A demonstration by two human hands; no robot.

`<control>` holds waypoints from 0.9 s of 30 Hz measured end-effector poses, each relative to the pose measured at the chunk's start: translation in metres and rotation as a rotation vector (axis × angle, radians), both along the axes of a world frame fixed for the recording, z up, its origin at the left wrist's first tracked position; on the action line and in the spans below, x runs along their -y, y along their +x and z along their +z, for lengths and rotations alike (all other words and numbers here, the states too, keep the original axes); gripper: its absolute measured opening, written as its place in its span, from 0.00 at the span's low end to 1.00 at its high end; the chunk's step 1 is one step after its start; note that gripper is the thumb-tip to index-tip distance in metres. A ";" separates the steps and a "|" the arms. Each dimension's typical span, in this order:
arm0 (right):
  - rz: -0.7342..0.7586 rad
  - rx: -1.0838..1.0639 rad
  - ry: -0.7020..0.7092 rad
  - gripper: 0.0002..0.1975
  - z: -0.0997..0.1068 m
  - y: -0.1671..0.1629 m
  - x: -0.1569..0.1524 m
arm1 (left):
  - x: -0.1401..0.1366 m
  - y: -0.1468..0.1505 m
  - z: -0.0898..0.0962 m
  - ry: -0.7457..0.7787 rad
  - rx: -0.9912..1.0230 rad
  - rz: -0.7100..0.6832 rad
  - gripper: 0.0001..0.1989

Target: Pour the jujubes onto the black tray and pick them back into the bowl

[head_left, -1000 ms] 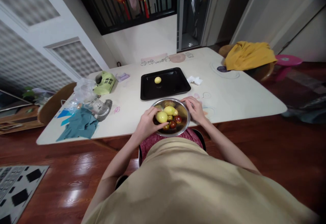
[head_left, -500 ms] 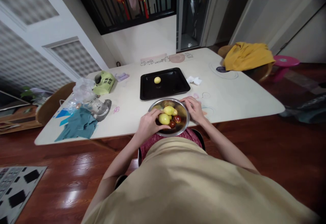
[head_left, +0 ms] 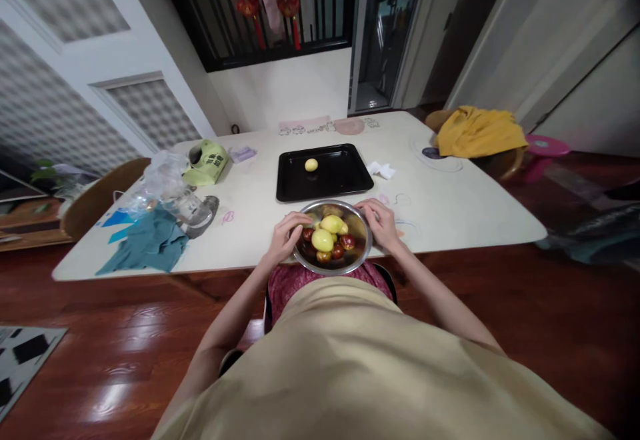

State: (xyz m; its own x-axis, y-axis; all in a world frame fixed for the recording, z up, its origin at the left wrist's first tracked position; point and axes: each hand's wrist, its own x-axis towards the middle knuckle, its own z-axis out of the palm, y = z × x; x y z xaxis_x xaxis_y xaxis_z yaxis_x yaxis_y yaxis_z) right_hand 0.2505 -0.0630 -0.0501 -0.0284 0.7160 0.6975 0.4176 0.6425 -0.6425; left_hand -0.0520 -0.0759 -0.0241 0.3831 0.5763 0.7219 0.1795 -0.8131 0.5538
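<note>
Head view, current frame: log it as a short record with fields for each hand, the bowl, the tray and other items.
Left hand: at the bowl's left rim
Right hand: at the bowl's right rim
Bowl: metal; contains yellow fruit and red-brown fruit
Tray: black, beyond the bowl; one yellow piece on it
Tabletop, left: teal cloth, green packet
Tabletop, right of tray: white paper

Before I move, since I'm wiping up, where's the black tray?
In the head view, the black tray lies centrally on the table, beyond the metal bowl, left of the white paper.
</note>
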 end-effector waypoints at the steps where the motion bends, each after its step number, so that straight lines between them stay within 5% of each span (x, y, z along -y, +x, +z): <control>1: 0.000 0.008 0.009 0.20 0.001 0.001 -0.002 | -0.001 0.000 -0.002 -0.002 0.007 -0.018 0.16; 8: 0.077 0.246 0.050 0.12 0.040 -0.013 -0.059 | -0.003 0.002 -0.007 -0.033 -0.018 -0.048 0.21; 12: 0.084 0.567 0.052 0.18 0.059 -0.042 -0.124 | -0.003 0.003 -0.007 -0.030 -0.030 -0.045 0.22; 18: 0.000 0.932 -0.169 0.35 0.063 -0.091 -0.206 | -0.003 0.003 -0.009 -0.032 -0.047 -0.033 0.23; 27: -0.027 0.954 -0.254 0.22 0.052 -0.108 -0.224 | -0.003 0.004 -0.008 -0.038 -0.051 -0.039 0.26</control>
